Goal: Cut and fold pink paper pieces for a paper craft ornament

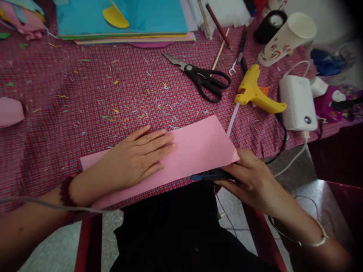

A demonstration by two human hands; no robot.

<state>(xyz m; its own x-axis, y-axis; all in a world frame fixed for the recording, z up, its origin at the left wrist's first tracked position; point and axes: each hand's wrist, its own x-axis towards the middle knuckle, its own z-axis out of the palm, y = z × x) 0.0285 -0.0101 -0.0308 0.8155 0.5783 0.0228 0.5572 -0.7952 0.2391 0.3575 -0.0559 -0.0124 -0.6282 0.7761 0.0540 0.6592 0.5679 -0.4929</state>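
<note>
A folded-looking sheet of pink paper (195, 141) lies slantwise along the table's near edge. My left hand (138, 153) rests flat on it, fingers stretched out and holding nothing. At the paper's right corner is my right hand (252, 177), closed around a slim black and blue utility knife (210, 176). The knife points left along the paper's near edge; its blade cannot be made out. My right thumb and fingers also touch the paper's corner, which curls up slightly. Beyond the paper lie black-handled scissors (201, 77), standing apart from both hands.
A yellow glue gun (256, 92) with a glue stick lies right of the scissors, near a white power box (297, 104) with cables. A paper cup (287, 39) stands behind. Stacked coloured paper (159, 19) lies at the back. Paper scraps litter the checked cloth (85, 87).
</note>
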